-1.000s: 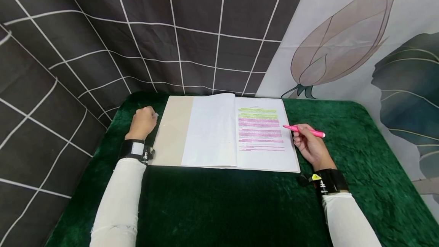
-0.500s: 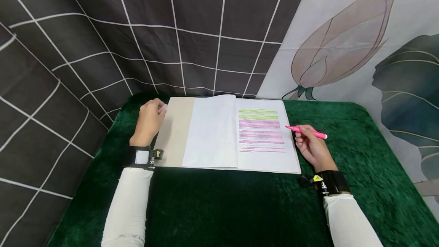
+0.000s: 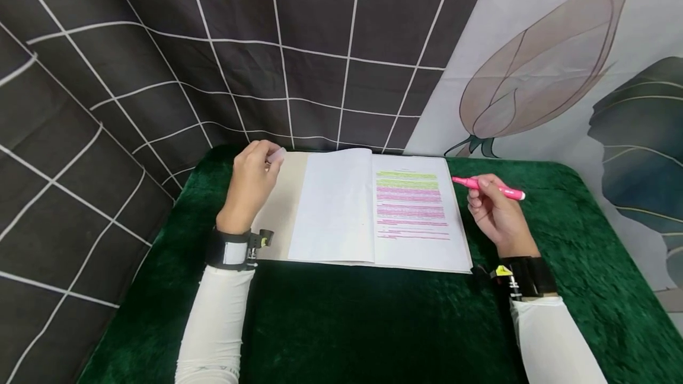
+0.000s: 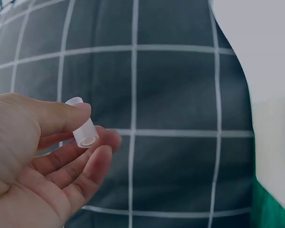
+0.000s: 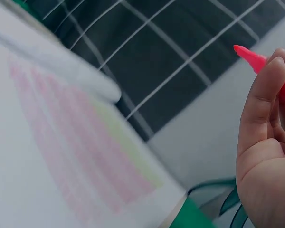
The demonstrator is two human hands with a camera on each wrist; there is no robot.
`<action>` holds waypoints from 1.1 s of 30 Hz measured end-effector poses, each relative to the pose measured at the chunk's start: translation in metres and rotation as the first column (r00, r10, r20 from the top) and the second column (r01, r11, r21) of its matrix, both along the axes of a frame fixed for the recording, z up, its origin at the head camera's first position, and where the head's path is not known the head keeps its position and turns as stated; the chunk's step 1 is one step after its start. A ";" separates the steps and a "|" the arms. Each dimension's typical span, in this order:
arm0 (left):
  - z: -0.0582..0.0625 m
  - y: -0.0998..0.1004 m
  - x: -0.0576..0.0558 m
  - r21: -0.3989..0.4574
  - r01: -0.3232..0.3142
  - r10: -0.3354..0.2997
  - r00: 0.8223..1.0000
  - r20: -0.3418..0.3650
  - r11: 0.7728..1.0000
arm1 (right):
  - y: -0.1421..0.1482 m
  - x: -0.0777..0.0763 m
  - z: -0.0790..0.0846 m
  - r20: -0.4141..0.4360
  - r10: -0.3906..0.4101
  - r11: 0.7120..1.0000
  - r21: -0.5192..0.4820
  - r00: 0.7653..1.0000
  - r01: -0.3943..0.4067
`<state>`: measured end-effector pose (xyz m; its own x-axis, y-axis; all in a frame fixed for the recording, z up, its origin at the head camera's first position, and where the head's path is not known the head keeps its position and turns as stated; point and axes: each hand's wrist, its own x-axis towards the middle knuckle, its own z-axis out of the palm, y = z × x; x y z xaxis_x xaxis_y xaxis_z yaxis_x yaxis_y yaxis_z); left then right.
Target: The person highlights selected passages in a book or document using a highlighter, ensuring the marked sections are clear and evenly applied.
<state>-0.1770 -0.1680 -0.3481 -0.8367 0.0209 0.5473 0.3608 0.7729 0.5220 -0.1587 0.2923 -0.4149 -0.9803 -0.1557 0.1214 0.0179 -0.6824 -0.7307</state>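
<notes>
Between thumb and fingers, my left hand [image 3: 249, 179] pinches a small translucent white pen cap [image 4: 87, 132], its hollow end showing in the left wrist view. That hand is above the left edge of an open booklet [image 3: 333, 212]. My right hand [image 3: 498, 212] grips an uncapped pink highlighter [image 3: 488, 186], its tip pointing left, just off the right page's edge. On the right page [image 3: 411, 253], printed lines are marked yellow-green at the top and pink below. The pink tip shows clearly in the right wrist view, raised off the paper.
A dark green plush cloth [image 3: 363, 325] covers the table under the booklet. Behind it hangs a dark curtain [image 3: 315, 16] with white grid lines. To the right is a white sheet printed with large leaves [image 3: 544, 64].
My left hand has moved up and to the right with the cap, from beside the booklet to over its left edge. The right hand has lifted slightly with the highlighter.
</notes>
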 end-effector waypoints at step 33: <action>0.050 0.109 0.053 0.044 0.361 -0.323 0.877 -0.357 0.932 | -0.090 0.016 0.111 -0.522 0.003 0.998 0.053 0.853 0.029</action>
